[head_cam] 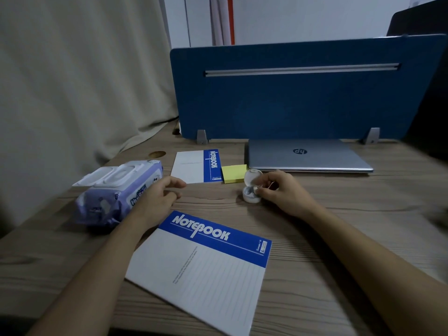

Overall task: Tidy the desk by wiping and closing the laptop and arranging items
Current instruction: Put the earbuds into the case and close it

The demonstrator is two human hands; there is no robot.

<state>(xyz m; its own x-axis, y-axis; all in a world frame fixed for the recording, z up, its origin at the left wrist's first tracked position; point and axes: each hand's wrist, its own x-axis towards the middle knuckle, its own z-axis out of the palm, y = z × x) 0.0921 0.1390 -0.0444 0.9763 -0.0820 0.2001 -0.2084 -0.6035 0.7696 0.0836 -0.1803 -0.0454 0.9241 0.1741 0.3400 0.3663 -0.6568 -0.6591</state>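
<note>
The silver laptop (308, 155) lies closed at the back of the wooden desk (339, 214). A white earbud case (249, 187) stands with its lid up in front of a yellow sticky-note pad (234, 173). My right hand (283, 192) pinches a small white earbud at the case's open mouth. My left hand (157, 200) rests with loose fingers on the desk beside a purple wet-wipe pack (116, 190), holding nothing. One blue-and-white notebook (196, 270) lies near me, a smaller one (198, 167) farther back.
A blue divider panel (303, 93) stands on grey clamps right behind the laptop. A beige curtain (72, 81) hangs along the desk's left side. A round cable hole (157, 154) sits at the back left. A dark blurred shape (438, 214) is at the right edge.
</note>
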